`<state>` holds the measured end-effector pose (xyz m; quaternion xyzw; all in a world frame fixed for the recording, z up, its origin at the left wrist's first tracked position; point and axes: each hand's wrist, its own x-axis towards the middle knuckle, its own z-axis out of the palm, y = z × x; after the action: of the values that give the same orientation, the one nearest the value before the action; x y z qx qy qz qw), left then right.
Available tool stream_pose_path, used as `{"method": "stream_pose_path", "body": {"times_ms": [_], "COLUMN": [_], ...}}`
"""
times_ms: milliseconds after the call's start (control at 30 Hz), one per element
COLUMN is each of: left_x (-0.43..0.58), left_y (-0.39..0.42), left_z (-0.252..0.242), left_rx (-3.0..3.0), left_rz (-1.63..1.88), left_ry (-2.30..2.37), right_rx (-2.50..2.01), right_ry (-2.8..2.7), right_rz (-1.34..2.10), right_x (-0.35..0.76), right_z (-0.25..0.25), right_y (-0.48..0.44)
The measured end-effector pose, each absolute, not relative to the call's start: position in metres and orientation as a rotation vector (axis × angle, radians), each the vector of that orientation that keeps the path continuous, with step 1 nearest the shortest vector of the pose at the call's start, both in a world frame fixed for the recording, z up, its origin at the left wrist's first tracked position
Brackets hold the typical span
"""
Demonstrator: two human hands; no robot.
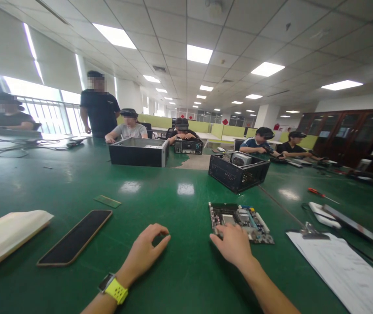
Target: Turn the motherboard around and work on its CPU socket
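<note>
On the green table, a computer motherboard (pixel 255 224) lies flat with its components facing up. My right hand (pixel 234 244) reaches over its near left corner; the fingers are spread and some fingertips are hidden, so I cannot tell whether they touch it. My left hand (pixel 147 248), with a yellow-strapped watch (pixel 116 290) on its wrist, is held low over the table. Its thumb stands apart from curved fingers, and nothing is between them. A dark smartphone (pixel 75 237) lies left of that hand, with a thin green strip (pixel 108 201) like a memory module beyond it.
A pale paper-covered block (pixel 6 237) sits far left. On the right are a clipboard (pixel 343 266) with papers, a white adapter (pixel 324 214) with cables, and a red screwdriver (pixel 316 192). Open computer cases (pixel 239 172) stand farther back, with several people around the table.
</note>
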<state>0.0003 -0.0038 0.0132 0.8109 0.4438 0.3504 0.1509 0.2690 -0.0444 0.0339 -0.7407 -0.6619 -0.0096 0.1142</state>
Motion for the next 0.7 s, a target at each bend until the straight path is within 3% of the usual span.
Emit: {"method": "stream_pose_path", "body": {"times_ms": [233,367,700], "left_x": [0.001,0.001,0.003], "left_y": [-0.004,-0.001,0.000], "left_z": [0.009,0.003,0.000], "left_rx": [2.309,2.376,2.418], "left_rz": [1.026,0.988,0.956], "left_ry": [1.245,1.196,1.168], "right_rx": [-1.623,-1.677,-1.747], "right_ry": [-2.025,-1.946,-1.942], "right_rz": [0.352,0.175,0.351], "right_x": [0.222,0.246,0.259], "right_z": [0.048,0.034,0.009], "right_y": [-0.069,-0.031,-0.009]}}
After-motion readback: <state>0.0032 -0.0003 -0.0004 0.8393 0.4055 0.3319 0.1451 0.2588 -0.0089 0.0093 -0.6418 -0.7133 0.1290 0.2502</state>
